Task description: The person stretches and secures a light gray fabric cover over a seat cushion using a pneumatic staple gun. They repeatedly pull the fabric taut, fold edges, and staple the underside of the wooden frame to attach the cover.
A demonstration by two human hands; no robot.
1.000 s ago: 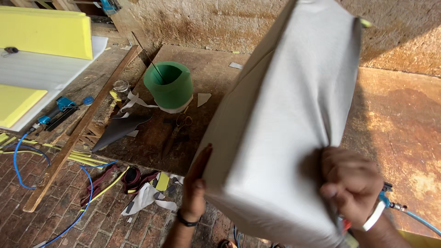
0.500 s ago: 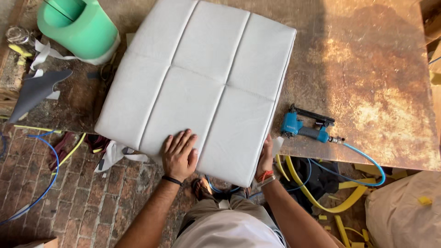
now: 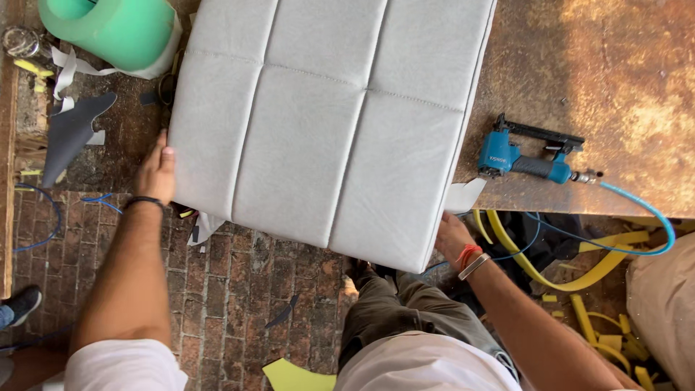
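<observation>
I am standing over the red brick floor (image 3: 246, 289), gripping a pale grey stitched square cushion (image 3: 326, 123) from both sides. My right hand (image 3: 450, 235) is tucking under its near corner, fingers hidden beneath, so I cannot tell how far they are curling. My left hand (image 3: 157, 170) is pressing flat against its left edge, fingers folded onto the side. The cushion is lying across the rusty brown worktable (image 3: 594, 65), overhanging toward me. Just right of it, a blue pneumatic stapler (image 3: 525, 156) is resting; farther left, a green foam roll (image 3: 108, 29) is standing.
</observation>
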